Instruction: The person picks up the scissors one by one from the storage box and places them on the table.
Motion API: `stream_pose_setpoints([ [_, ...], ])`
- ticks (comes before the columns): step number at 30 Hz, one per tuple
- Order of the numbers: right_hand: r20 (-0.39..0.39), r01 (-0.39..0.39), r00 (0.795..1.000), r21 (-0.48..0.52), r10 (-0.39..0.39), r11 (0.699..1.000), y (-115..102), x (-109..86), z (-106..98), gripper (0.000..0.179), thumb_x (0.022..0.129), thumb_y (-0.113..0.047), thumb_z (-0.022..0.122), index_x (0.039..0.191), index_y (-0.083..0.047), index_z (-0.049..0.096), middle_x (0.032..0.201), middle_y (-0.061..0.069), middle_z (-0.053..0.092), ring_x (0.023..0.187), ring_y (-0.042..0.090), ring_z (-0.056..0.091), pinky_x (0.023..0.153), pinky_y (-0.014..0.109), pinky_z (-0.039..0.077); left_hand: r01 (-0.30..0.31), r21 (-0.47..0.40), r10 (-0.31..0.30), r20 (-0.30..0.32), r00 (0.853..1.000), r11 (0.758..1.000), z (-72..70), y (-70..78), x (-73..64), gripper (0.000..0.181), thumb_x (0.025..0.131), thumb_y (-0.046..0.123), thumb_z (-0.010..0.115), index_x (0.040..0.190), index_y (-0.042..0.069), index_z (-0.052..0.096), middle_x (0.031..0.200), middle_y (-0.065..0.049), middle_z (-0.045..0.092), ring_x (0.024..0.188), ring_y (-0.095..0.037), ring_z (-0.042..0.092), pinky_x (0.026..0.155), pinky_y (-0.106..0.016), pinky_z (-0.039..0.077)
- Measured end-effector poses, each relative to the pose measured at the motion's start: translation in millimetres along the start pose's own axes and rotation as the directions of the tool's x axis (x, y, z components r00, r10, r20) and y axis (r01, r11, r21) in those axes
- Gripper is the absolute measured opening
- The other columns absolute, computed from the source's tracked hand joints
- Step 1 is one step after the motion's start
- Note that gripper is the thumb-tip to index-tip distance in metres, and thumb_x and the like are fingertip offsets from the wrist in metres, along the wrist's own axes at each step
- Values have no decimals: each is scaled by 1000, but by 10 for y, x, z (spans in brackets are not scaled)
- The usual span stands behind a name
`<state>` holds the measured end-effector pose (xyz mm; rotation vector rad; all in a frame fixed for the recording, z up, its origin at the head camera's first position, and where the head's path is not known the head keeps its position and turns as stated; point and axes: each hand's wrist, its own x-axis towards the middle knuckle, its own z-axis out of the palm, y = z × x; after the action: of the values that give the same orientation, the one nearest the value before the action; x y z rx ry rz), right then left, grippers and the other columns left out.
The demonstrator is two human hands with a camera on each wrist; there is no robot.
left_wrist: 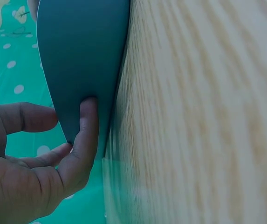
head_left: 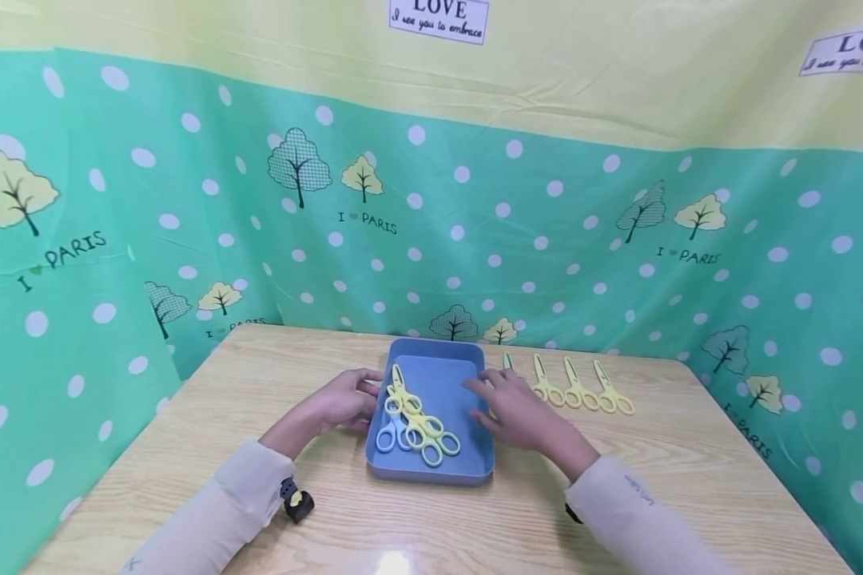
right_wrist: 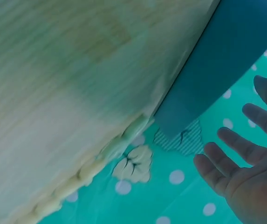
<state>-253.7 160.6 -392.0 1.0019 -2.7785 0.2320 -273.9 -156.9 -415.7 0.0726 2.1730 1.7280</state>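
A blue-grey tray lies on the table with several small scissors in its left part. Among these are yellow scissors, blue scissors and pale yellow-green scissors, overlapping in a pile. My left hand is at the tray's left side; in the left wrist view its fingers touch the outer wall and rim. Over the tray's right rim hovers my right hand, its fingers spread and holding nothing in the right wrist view. It partly hides a pair of scissors with a green blade.
Right of the tray, more yellow scissors lie in a row on the wooden table, blades pointing away. A green and yellow printed curtain hangs behind the table and along both sides.
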Motion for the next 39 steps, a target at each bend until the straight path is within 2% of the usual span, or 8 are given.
stream_pose_setpoints([
  [7, 31, 53, 998, -17, -52, 998, -197, 83, 117, 50, 99, -35, 67, 144, -16, 58, 138, 16, 58, 122, 36, 56, 101, 53, 51, -1, 2, 1, 5, 1000, 1000, 10, -3, -9, 69, 85, -10, 57, 151, -3, 38, 128, -23, 53, 98, -32, 68, 79, -44, 63],
  [15, 123, 61, 991, -49, -55, 997, -416, 164, 201, 51, 102, -41, 61, 148, -20, 55, 142, 12, 57, 125, 32, 54, 104, 50, 51, -4, 11, 4, 6, 1000, 1000, -9, 15, -27, 68, 86, -10, 56, 151, -3, 38, 130, -24, 52, 100, -33, 68, 80, -45, 63],
  [23, 173, 101, 981, -52, -91, 994, -578, 232, 226, 50, 102, -43, 59, 148, -22, 56, 139, 11, 58, 123, 30, 55, 103, 48, 51, -5, 11, 5, 5, 1000, 1000, -7, 23, -28, 67, 86, -11, 55, 150, -3, 39, 130, -25, 52, 100, -33, 68, 80, -46, 63],
  [34, 265, 85, 962, -58, -67, 995, -723, 350, 255, 49, 101, -44, 60, 148, -29, 56, 138, 6, 60, 118, 25, 55, 104, 46, 50, -8, 11, 8, 22, 1000, 1000, -16, 22, -38, 67, 86, -11, 54, 151, -4, 37, 130, -25, 51, 102, -34, 68, 81, -46, 63],
  [39, 288, 81, 956, -80, -55, 994, -754, 380, 268, 47, 100, -47, 61, 144, -31, 60, 133, 5, 62, 111, 21, 54, 100, 44, 51, -12, 5, 12, 35, 999, 1000, -20, 30, -44, 68, 87, -11, 54, 152, -4, 36, 132, -26, 50, 103, -34, 67, 82, -46, 63],
])
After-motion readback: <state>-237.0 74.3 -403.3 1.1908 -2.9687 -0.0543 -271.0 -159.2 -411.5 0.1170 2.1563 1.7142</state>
